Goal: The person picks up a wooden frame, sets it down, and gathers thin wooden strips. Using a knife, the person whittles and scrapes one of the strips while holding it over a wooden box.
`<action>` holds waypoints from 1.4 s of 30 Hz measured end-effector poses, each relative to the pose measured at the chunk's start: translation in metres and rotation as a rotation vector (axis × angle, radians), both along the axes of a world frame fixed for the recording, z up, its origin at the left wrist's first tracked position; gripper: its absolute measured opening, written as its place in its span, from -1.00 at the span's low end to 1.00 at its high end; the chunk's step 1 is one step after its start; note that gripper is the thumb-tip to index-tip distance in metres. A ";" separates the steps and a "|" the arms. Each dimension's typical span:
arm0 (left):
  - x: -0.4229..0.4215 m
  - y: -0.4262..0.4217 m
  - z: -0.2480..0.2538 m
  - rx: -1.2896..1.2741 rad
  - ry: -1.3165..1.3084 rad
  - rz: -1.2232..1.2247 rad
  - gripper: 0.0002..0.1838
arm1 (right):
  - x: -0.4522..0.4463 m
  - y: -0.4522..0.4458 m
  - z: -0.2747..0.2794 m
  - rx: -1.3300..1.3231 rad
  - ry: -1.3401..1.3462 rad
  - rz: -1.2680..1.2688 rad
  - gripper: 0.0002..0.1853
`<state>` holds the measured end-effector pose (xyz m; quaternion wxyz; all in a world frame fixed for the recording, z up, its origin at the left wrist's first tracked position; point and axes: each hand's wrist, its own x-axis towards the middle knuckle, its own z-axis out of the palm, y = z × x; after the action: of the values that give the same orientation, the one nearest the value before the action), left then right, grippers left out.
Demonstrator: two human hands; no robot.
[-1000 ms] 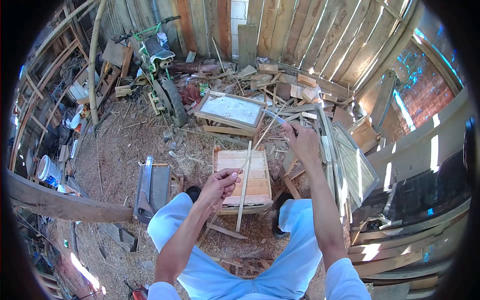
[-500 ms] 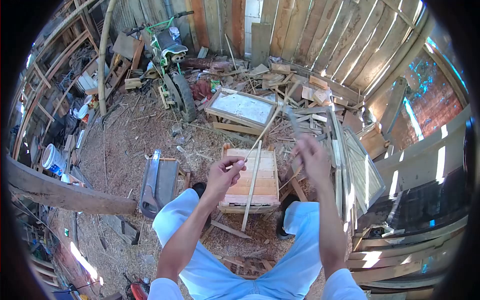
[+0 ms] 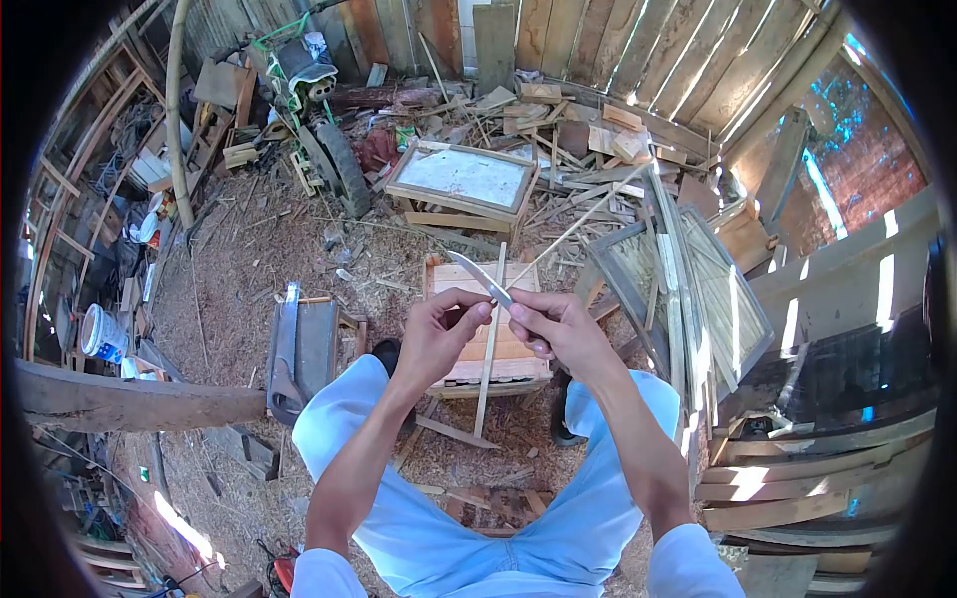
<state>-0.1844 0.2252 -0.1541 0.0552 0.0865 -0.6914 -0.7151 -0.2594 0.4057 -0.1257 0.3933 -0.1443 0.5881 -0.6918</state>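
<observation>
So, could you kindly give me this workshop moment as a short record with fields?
Left hand: pinching the near end of a thin stick, the left hand beside the right
Right hand: the right hand grips a knife
Blade: pointing up and left in the picture, close to the left fingertips; contact with the stick unclear
Between the knees: slatted wooden stand, a loose wooden strip across it
Left side: hand saw on a dark-topped stand
Ahead: framed white panel, wood scraps
</observation>
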 end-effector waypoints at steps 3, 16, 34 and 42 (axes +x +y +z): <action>0.002 0.001 0.007 -0.036 -0.025 0.011 -0.79 | 0.003 -0.002 0.002 0.043 0.042 -0.044 -0.63; 0.005 -0.015 0.012 -0.120 -0.138 -0.021 -0.79 | -0.029 0.013 0.004 0.118 0.143 -0.309 -0.68; -0.001 -0.036 -0.001 -0.248 -0.035 -0.117 -0.81 | -0.073 0.057 -0.003 -0.053 -0.059 -0.529 -0.70; -0.008 -0.047 -0.004 -0.066 -0.176 -0.100 -0.80 | -0.070 0.062 0.005 -0.037 0.096 -0.564 -0.63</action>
<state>-0.1921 0.1784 -0.1585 -0.0388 0.1124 -0.7201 -0.6836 -0.3295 0.4677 -0.1202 0.1542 -0.0147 0.6103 -0.7769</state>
